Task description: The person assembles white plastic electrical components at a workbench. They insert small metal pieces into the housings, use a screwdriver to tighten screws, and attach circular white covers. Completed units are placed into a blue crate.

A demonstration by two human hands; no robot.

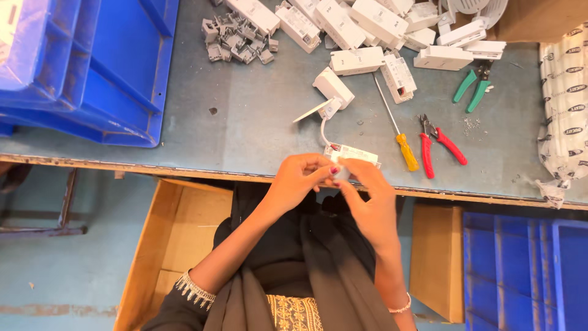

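Blue plastic crate [92, 67] far left on tabletop [245, 122]; inside not visible to me. Pile of small grey clips [236, 40] behind. My left hand [303, 178] and right hand [367, 196] both pinch white driver box [352, 154] at near tabletop edge, long axis left-right, short white wire [323, 130] going back to another open box [332, 87]. Right: yellow screwdriver [405, 150], red cutters [438, 146], green pliers [473, 89]. Blue crate [527, 270] below, appears empty.

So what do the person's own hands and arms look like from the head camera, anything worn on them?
Both hands are bare, no gloves. The left hand has dark red polish on the nails; its arm ends in a black sleeve with a pale embroidered cuff. The right hand has a thin light bracelet at the wrist.
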